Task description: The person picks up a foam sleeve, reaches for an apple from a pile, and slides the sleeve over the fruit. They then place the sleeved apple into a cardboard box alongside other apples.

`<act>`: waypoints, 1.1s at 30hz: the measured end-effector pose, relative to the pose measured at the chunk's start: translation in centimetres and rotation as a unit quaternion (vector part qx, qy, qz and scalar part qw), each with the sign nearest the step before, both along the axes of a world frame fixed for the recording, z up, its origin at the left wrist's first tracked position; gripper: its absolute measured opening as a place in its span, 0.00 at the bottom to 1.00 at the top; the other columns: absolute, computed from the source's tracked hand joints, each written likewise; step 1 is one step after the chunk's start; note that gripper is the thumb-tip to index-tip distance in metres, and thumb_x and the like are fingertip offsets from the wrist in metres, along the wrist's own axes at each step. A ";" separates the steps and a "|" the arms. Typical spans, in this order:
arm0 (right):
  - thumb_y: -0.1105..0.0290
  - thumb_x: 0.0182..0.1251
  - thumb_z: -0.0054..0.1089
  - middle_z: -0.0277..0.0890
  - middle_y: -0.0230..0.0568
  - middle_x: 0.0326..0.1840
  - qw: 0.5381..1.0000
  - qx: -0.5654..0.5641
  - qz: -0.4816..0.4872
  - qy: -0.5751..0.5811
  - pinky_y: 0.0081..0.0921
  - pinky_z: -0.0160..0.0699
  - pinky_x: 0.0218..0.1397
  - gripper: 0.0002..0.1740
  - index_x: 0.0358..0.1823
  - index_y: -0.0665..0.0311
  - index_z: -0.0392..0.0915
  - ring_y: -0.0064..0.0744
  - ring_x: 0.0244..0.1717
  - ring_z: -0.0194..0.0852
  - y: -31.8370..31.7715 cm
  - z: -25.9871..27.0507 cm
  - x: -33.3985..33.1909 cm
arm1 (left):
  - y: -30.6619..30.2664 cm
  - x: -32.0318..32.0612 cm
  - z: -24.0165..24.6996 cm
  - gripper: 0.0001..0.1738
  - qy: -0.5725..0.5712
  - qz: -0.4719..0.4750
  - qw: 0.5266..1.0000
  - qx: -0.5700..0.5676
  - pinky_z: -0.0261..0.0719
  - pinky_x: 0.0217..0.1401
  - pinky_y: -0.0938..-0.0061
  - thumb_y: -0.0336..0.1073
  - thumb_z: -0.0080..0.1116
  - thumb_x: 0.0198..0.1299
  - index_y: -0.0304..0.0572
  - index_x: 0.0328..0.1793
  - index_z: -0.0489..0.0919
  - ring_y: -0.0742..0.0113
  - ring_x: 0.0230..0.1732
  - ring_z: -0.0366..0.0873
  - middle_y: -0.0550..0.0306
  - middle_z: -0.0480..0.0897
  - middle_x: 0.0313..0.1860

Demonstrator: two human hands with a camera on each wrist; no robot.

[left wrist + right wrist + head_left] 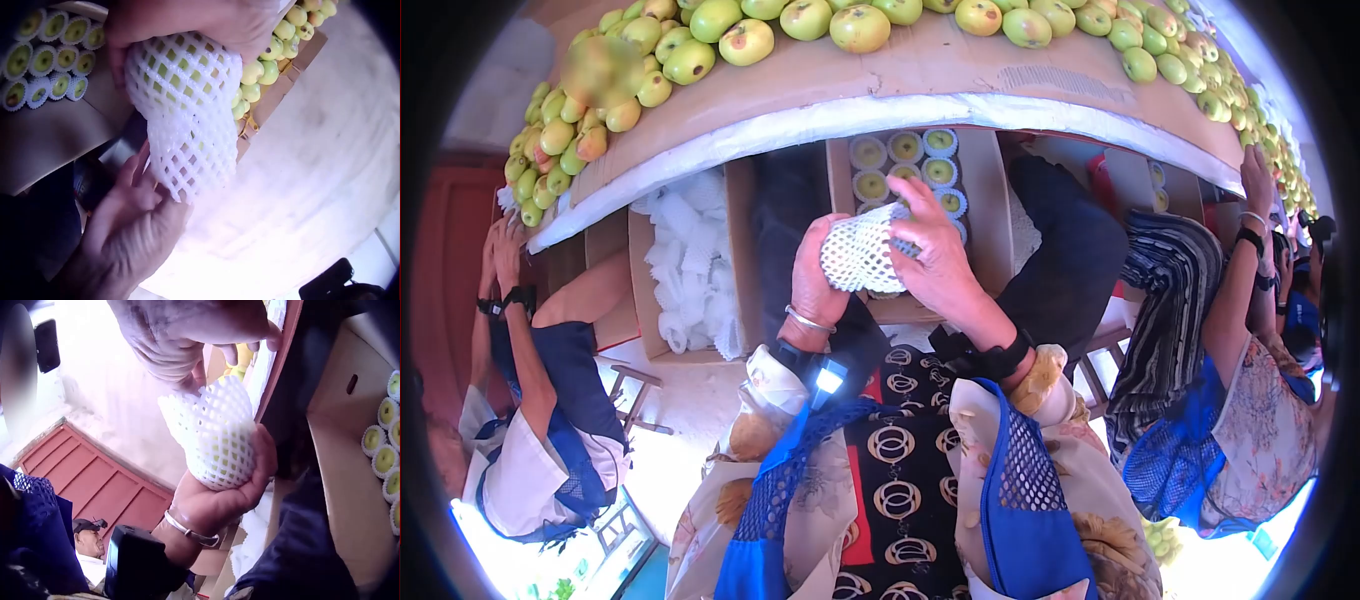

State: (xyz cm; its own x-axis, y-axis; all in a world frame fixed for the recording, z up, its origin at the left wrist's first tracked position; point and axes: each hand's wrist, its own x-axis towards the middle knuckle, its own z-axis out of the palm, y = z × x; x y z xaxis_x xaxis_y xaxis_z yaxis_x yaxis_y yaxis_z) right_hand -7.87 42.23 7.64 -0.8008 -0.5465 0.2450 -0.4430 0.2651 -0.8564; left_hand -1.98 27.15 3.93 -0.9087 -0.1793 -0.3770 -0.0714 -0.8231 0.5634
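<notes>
A green apple in a white foam net sleeve [860, 252] is held between my two hands over my lap. My left hand [812, 275], with a silver bangle at the wrist, cups the covered end; green skin shows through the mesh in the right wrist view. The sleeve's loose end [194, 162] extends past the fruit toward my right hand [943, 258]. Thumb and fingers of the right hand [134, 222] pinch that end's edge in the left wrist view. From the right wrist, the sleeve [222, 440] stands upright in the left palm [215, 503].
A carton [990, 215] of apples in foam cups stands ahead, beyond my hands. Left of it is a box of white foam nets [690, 265]. Loose apples [860, 30] line the padded table edge [880, 115]. People sit on the left [550, 400] and right [1230, 400].
</notes>
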 end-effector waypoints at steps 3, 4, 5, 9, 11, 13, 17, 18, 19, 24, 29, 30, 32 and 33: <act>0.76 0.42 0.64 0.56 0.50 0.65 0.998 -0.018 0.014 -0.054 0.41 0.49 0.68 0.19 0.41 0.64 0.77 0.53 0.69 0.47 -0.4 0.4 -0.1 | 0.4 -0.2 0.9 0.19 -0.043 0.038 0.998 0.001 0.75 0.49 0.70 0.43 0.41 0.64 0.35 0.50 0.71 0.64 0.44 0.77 0.52 0.78 0.41; 0.75 0.42 0.65 0.56 0.50 0.65 0.998 -0.025 0.024 -0.054 0.41 0.49 0.68 0.21 0.43 0.63 0.76 0.53 0.69 0.46 -0.4 0.6 -0.1 | 0.4 -0.2 1.2 0.18 -0.042 0.030 0.999 -0.016 0.75 0.49 0.71 0.43 0.42 0.64 0.36 0.50 0.71 0.65 0.44 0.77 0.53 0.78 0.41; 0.75 0.42 0.65 0.56 0.50 0.65 0.997 -0.032 0.034 -0.055 0.40 0.49 0.68 0.22 0.45 0.63 0.76 0.52 0.69 0.46 -0.3 0.7 0.0 | 0.4 -0.1 1.5 0.18 -0.036 0.025 0.999 -0.002 0.75 0.48 0.71 0.43 0.42 0.64 0.36 0.50 0.71 0.65 0.44 0.77 0.53 0.78 0.41; 0.72 0.43 0.66 0.55 0.50 0.65 0.998 -0.016 0.048 -0.041 0.41 0.46 0.69 0.24 0.47 0.64 0.75 0.52 0.69 0.45 -0.9 0.3 0.3 | 0.5 -0.1 1.3 0.16 -0.032 0.017 0.999 -0.001 0.76 0.46 0.75 0.41 0.44 0.63 0.37 0.49 0.72 0.68 0.42 0.77 0.56 0.78 0.40; 0.70 0.45 0.66 0.55 0.50 0.66 0.998 -0.019 0.053 -0.030 0.42 0.45 0.69 0.25 0.48 0.65 0.74 0.51 0.69 0.45 -1.3 0.2 0.3 | 0.4 0.0 0.2 0.14 -0.036 0.032 0.997 -0.053 0.76 0.44 0.76 0.39 0.45 0.63 0.37 0.48 0.72 0.70 0.40 0.77 0.56 0.78 0.40; 0.67 0.45 0.66 0.55 0.51 0.66 0.998 0.009 0.055 -0.013 0.43 0.45 0.68 0.26 0.49 0.64 0.74 0.51 0.69 0.45 -1.7 0.7 0.3 | 0.7 0.0 1.2 0.13 -0.035 0.035 0.996 -0.074 0.75 0.44 0.77 0.39 0.45 0.62 0.38 0.46 0.73 0.72 0.39 0.76 0.58 0.78 0.40; 0.60 0.44 0.65 0.59 0.51 0.61 0.994 0.082 0.032 0.061 0.44 0.51 0.61 0.28 0.48 0.64 0.73 0.50 0.66 0.50 -2.1 1.8 0.3 | 0.5 0.2 1.0 0.16 -0.058 0.017 0.991 -0.117 0.74 0.42 0.76 0.44 0.43 0.63 0.40 0.45 0.74 0.72 0.38 0.76 0.59 0.78 0.38; 0.60 0.44 0.65 0.60 0.51 0.60 0.991 0.110 0.045 0.057 0.44 0.52 0.62 0.27 0.47 0.64 0.72 0.49 0.65 0.52 -2.2 2.1 0.2 | 0.4 0.1 1.1 0.17 -0.066 0.012 0.990 -0.123 0.74 0.41 0.76 0.46 0.43 0.64 0.40 0.45 0.74 0.72 0.38 0.76 0.59 0.78 0.37; 0.60 0.44 0.64 0.60 0.50 0.59 0.987 0.138 0.059 0.053 0.43 0.53 0.62 0.27 0.46 0.64 0.71 0.49 0.63 0.54 -2.1 2.5 0.0 | 0.4 0.1 1.4 0.18 -0.071 0.003 0.990 -0.121 0.74 0.40 0.76 0.47 0.42 0.64 0.40 0.44 0.74 0.73 0.37 0.75 0.60 0.78 0.37; 0.59 0.45 0.63 0.64 0.48 0.51 0.966 0.219 0.138 0.027 0.42 0.58 0.56 0.24 0.41 0.65 0.68 0.47 0.55 0.60 -1.8 3.4 -1.3 | -0.5 0.3 1.3 0.20 -0.078 -0.094 0.973 -0.198 0.72 0.37 0.79 0.47 0.43 0.63 0.37 0.45 0.74 0.77 0.34 0.73 0.62 0.76 0.36; 0.61 0.46 0.63 0.68 0.49 0.47 0.966 0.130 0.203 -0.098 0.38 0.63 0.54 0.23 0.40 0.66 0.68 0.47 0.51 0.67 -1.3 2.6 -2.0 | -0.6 0.6 2.7 0.17 -0.017 -0.168 0.959 -0.229 0.73 0.39 0.79 0.39 0.49 0.58 0.34 0.49 0.73 0.76 0.37 0.74 0.61 0.77 0.37; 0.62 0.46 0.63 0.69 0.50 0.49 0.971 0.105 0.192 -0.096 0.36 0.64 0.55 0.21 0.39 0.65 0.69 0.47 0.52 0.67 -1.0 2.7 -2.1 | -0.8 0.6 2.5 0.17 -0.011 -0.159 0.970 -0.184 0.73 0.40 0.79 0.37 0.48 0.57 0.34 0.49 0.72 0.75 0.37 0.75 0.60 0.77 0.38; 0.64 0.47 0.63 0.70 0.52 0.52 0.979 0.055 0.171 -0.091 0.34 0.64 0.57 0.18 0.38 0.64 0.70 0.46 0.54 0.69 -0.3 3.2 -2.3 | -1.1 0.5 1.8 0.19 0.009 -0.147 0.983 -0.107 0.74 0.43 0.78 0.36 0.47 0.56 0.33 0.52 0.71 0.72 0.39 0.75 0.57 0.77 0.41; 0.65 0.48 0.62 0.70 0.51 0.51 0.983 0.031 0.157 -0.085 0.33 0.64 0.57 0.16 0.37 0.64 0.70 0.45 0.54 0.68 -0.1 2.8 -2.4 | -1.2 0.4 1.6 0.20 0.023 -0.145 0.986 -0.075 0.74 0.46 0.76 0.36 0.47 0.56 0.33 0.54 0.69 0.70 0.41 0.76 0.55 0.77 0.42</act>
State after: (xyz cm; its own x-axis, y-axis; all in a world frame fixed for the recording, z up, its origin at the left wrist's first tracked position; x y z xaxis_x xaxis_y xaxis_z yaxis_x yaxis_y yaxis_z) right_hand -10.31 42.16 10.43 -0.6169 -0.7828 0.0812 -0.3634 0.1918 -0.9117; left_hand -1.60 25.92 5.54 -0.9454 0.0400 -0.3233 -0.2633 -0.6784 0.6859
